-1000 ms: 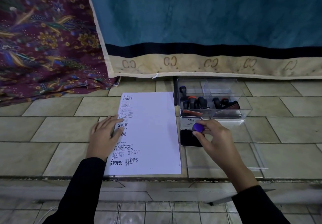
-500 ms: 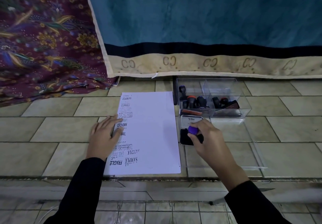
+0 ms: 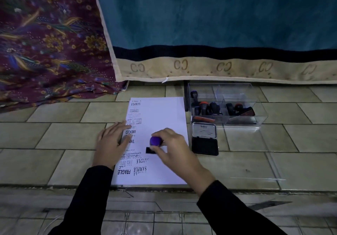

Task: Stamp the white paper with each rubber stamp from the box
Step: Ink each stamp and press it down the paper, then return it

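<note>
Since the earlier picture, the right hand (image 3: 175, 150) has carried the purple-topped stamp (image 3: 156, 140) from the ink pad (image 3: 205, 146) over to the white paper (image 3: 164, 114). Its fingers grasp the stamp, with the black base just below the fingertips, close on the sheet. The left hand (image 3: 111, 141) lies with its fingers released, flat on the paper's left edge. Beyond the right fingers stands the clear box (image 3: 255, 96).

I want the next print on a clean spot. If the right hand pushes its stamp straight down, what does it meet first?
The white paper, on a bare patch right of the printed column. The right hand holds the purple-topped stamp base-down there; it may already touch, depth is unclear.
</note>
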{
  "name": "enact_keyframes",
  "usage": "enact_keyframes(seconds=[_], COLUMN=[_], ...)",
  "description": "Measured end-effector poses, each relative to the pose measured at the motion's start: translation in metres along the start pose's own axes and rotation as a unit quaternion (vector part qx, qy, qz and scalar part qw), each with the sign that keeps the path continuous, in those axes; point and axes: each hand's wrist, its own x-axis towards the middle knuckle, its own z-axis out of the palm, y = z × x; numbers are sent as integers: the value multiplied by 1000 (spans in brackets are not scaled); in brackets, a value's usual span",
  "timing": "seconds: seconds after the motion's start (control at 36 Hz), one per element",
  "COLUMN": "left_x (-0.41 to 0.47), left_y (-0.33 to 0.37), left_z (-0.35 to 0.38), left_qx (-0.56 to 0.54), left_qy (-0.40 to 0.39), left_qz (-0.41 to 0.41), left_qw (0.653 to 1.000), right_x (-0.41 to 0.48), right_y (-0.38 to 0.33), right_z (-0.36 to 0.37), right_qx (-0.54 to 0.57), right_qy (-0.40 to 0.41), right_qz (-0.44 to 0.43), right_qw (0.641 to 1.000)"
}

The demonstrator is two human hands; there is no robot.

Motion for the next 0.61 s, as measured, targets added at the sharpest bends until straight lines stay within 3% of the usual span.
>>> enact_keyframes(seconds=[0.14, 0.61], left_x=[1, 0], left_y=[-4, 0], left_z=[3, 1], left_qx=[4, 2], left_qy=[-5, -3], left_qz=[-7, -9], left_qw=[1000, 1000], right_x=[6, 5], right_y=[-1, -4], right_z=[17, 28], right_qx=[-31, -107], right_qy=[-49, -66], right_qz=[-8, -59], right_qw=[998, 990])
